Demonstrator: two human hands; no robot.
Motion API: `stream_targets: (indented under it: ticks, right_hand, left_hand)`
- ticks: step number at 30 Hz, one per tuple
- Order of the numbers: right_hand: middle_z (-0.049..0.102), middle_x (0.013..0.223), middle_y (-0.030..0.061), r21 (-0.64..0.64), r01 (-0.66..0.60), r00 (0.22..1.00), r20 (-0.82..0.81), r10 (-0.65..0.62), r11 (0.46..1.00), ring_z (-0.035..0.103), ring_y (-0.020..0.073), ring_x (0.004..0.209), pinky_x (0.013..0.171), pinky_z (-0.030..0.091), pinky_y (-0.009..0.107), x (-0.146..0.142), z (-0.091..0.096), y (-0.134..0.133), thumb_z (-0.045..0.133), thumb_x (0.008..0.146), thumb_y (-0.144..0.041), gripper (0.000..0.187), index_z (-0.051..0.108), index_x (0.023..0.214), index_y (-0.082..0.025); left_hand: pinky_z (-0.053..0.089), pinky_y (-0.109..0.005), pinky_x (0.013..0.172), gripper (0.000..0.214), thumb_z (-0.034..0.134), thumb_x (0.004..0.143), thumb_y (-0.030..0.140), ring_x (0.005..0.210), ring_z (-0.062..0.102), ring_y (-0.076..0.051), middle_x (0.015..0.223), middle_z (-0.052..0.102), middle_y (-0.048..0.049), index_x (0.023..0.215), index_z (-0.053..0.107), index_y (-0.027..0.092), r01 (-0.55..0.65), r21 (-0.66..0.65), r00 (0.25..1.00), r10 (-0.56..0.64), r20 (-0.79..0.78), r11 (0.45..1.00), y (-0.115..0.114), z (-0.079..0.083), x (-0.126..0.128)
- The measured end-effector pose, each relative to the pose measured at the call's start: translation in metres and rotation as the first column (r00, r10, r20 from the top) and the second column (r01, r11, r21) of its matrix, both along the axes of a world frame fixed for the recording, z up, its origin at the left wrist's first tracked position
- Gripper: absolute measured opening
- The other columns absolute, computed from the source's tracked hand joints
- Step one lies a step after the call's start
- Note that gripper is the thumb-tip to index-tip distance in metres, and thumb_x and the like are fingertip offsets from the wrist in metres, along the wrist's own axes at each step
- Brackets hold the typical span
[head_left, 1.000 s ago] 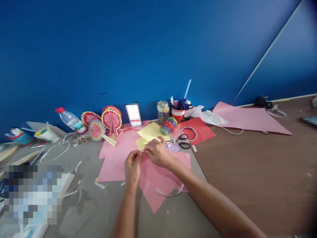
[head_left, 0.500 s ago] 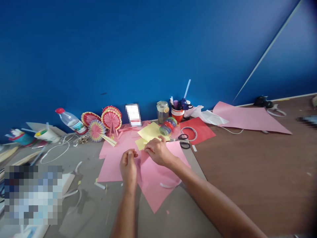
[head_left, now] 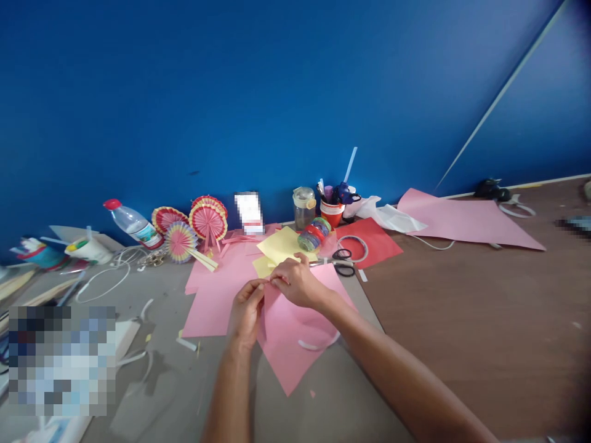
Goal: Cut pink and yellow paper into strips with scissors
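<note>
A pink sheet of paper (head_left: 300,317) rises under my hands, with other pink paper (head_left: 210,314) lying flat behind and to the left. My right hand (head_left: 295,281) pinches this sheet at its upper left corner. Close against those fingertips, my left hand (head_left: 247,307) is closed in a pinch at the same corner. The exact spot between the fingers is too small to make out. Just beyond my right hand lie yellow paper (head_left: 279,246) and scissors with black handles (head_left: 344,269). A curved white strip (head_left: 318,344) rests on the pink paper.
Rolls of coloured tape (head_left: 314,234) lie near a jar (head_left: 304,209) and a red cup of tools (head_left: 331,213). Folded paper fans (head_left: 207,221) and a bottle (head_left: 133,224) stand against the blue wall. Red paper (head_left: 376,240) and a tape ring (head_left: 362,249) are to the right.
My left hand has moved right and turned inward, so its fingertips now meet those of my right hand at the paper's corner. The right hand has barely moved.
</note>
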State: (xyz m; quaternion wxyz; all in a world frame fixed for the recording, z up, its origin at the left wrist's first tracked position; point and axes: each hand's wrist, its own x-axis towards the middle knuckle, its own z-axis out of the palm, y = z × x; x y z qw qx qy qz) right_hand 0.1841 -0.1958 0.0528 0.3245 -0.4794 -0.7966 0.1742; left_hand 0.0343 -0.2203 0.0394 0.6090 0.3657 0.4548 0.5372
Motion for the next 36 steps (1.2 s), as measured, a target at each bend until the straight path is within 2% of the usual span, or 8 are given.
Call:
stream_targets:
  ticks: [8, 14, 16, 20, 27, 32, 34, 36]
  right_hand:
    - [0.07, 0.076, 0.0003, 0.019, -0.009, 1.0, 0.028, 0.008, 1.0, 0.056, 0.015, 0.078, 0.098, 0.017, 0.039, 0.003, 0.004, -0.001, 0.053, 0.084, -0.013, 0.019, 0.063, 0.069, -0.018]
    - [0.07, 0.079, 0.0016, -0.024, -0.025, 0.988, 0.149, 0.028, 0.999, 0.055, 0.0155, 0.078, 0.096, 0.017, 0.039, 0.004, 0.01, -0.004, 0.048, 0.087, -0.013, 0.023, 0.063, 0.071, -0.017]
    - [0.07, 0.08, 0.0018, -0.029, -0.022, 0.982, 0.187, 0.027, 0.999, 0.055, 0.0157, 0.079, 0.096, 0.017, 0.039, 0.004, 0.01, -0.004, 0.048, 0.087, -0.015, 0.022, 0.064, 0.072, -0.017]
    - [0.07, 0.081, 0.0022, -0.03, -0.024, 0.972, 0.233, 0.03, 0.999, 0.056, 0.0169, 0.082, 0.095, 0.017, 0.038, 0.006, 0.009, -0.003, 0.049, 0.088, -0.018, 0.02, 0.064, 0.074, -0.018]
    - [0.07, 0.081, 0.0031, -0.036, -0.02, 0.968, 0.247, 0.028, 0.999, 0.056, 0.0179, 0.082, 0.095, 0.017, 0.039, 0.006, 0.008, -0.002, 0.049, 0.088, -0.018, 0.02, 0.065, 0.074, -0.018]
    - [0.07, 0.08, 0.0028, -0.04, -0.029, 0.962, 0.269, 0.039, 0.999, 0.055, 0.018, 0.082, 0.095, 0.016, 0.04, 0.006, 0.01, -0.003, 0.049, 0.088, -0.018, 0.021, 0.064, 0.073, -0.018]
    - [0.069, 0.078, 0.0026, -0.042, -0.028, 0.962, 0.27, 0.038, 0.999, 0.054, 0.0177, 0.081, 0.095, 0.016, 0.04, 0.004, 0.011, -0.003, 0.048, 0.087, -0.017, 0.021, 0.063, 0.073, -0.018]
    - [0.069, 0.077, 0.0025, -0.046, -0.023, 0.965, 0.261, 0.034, 0.999, 0.054, 0.017, 0.079, 0.095, 0.017, 0.039, 0.001, 0.011, -0.005, 0.047, 0.087, -0.016, 0.022, 0.063, 0.072, -0.018]
  left_hand:
    - [0.046, -0.026, 0.062, 0.025, 0.071, 0.064, 0.037, 0.062, 0.058, -0.013, 0.068, 0.064, -0.0004, 0.075, 0.065, 0.016, -0.088, 0.084, 0.968, 0.105, -0.229, 0.993, 0.003, -0.008, -0.002]
    - [0.044, -0.025, 0.068, 0.013, 0.068, 0.066, 0.03, 0.069, 0.056, -0.014, 0.069, 0.063, 0.0014, 0.072, 0.066, 0.018, -0.11, 0.213, 0.881, 0.194, -0.431, 0.971, 0.005, -0.009, -0.006]
    - [0.045, -0.026, 0.072, 0.008, 0.065, 0.067, 0.027, 0.072, 0.057, -0.016, 0.07, 0.064, 0.0011, 0.069, 0.066, 0.019, -0.058, 0.264, 0.829, 0.194, -0.524, 0.963, 0.005, -0.008, -0.008]
    - [0.046, -0.027, 0.072, 0.009, 0.055, 0.073, 0.023, 0.074, 0.059, -0.017, 0.072, 0.064, 0.0005, 0.07, 0.064, 0.021, 0.064, 0.356, 0.669, 0.225, -0.709, 0.932, 0.002, -0.004, -0.008]
    - [0.046, -0.027, 0.07, 0.012, 0.053, 0.074, 0.02, 0.074, 0.06, -0.017, 0.076, 0.065, -0.0007, 0.075, 0.064, 0.022, 0.119, 0.46, 0.593, 0.309, -0.744, 0.88, 0.006, -0.012, -0.011]
    - [0.042, -0.028, 0.065, 0.011, 0.053, 0.074, 0.018, 0.067, 0.057, -0.017, 0.069, 0.062, -0.001, 0.069, 0.063, 0.021, 0.14, 0.525, 0.498, 0.398, -0.77, 0.84, 0.009, -0.017, -0.011]
    - [0.041, -0.028, 0.065, 0.01, 0.055, 0.072, 0.017, 0.066, 0.055, -0.017, 0.066, 0.06, -0.001, 0.066, 0.062, 0.021, 0.096, 0.531, 0.511, 0.416, -0.752, 0.842, 0.007, -0.016, -0.007]
    - [0.04, -0.028, 0.064, 0.008, 0.057, 0.068, 0.017, 0.064, 0.053, -0.016, 0.064, 0.059, -0.0002, 0.063, 0.062, 0.021, -0.022, 0.508, 0.586, 0.422, -0.691, 0.861, 0.005, -0.016, -0.001]
